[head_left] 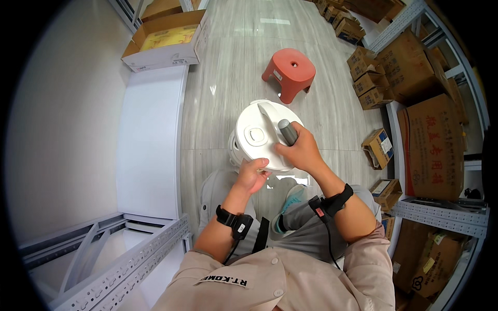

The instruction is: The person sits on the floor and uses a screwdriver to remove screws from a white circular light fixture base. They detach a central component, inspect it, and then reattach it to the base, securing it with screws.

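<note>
In front of my lap is a round white lid (251, 113) with a raised bar across it and a small squarish button. It sits tilted over a white body (234, 151), of which only the left edge shows. A grey cylindrical knob (287, 130) stands up from the bar like a crank handle. My right hand (301, 150) closes around this knob, thumb toward me. At the near rim, my left hand (253, 175) pinches the lid's edge, thumb on top and fingers underneath. The lid hides what lies below it.
A red plastic stool (291, 70) stands on the floor beyond the lid. On the left runs a white shelf (150, 140) with an open carton (166, 44) at its far end. Metal racks and brown cardboard boxes (430, 145) line the right side.
</note>
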Tool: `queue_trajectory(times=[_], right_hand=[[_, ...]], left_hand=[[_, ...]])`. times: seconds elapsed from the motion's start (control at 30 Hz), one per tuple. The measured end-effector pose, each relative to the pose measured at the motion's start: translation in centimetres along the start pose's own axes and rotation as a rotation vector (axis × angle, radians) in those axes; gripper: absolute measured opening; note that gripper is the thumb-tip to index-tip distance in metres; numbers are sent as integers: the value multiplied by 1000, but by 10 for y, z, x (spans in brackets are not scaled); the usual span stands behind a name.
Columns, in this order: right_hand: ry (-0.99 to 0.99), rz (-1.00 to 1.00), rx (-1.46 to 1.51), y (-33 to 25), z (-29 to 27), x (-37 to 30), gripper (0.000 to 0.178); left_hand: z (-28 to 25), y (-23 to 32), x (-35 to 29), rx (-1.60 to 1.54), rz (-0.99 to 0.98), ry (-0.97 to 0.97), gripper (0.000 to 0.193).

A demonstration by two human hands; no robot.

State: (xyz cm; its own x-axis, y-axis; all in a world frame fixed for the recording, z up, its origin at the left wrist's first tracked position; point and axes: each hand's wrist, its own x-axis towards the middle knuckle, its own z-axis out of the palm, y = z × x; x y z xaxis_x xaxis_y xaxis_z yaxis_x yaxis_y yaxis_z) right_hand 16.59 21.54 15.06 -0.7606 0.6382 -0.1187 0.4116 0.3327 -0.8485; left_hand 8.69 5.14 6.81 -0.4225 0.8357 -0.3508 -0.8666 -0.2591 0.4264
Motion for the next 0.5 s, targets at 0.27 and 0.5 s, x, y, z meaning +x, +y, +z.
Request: queue_trajectory(times=[0.27, 0.5], right_hand=[[2, 43, 89, -4, -3, -4, 45], [-90, 5, 104, -18, -13, -12, 43]], left_hand=[[-6, 0, 4, 53, 15, -74, 51], [0, 2, 2, 117, 87, -156, 54]])
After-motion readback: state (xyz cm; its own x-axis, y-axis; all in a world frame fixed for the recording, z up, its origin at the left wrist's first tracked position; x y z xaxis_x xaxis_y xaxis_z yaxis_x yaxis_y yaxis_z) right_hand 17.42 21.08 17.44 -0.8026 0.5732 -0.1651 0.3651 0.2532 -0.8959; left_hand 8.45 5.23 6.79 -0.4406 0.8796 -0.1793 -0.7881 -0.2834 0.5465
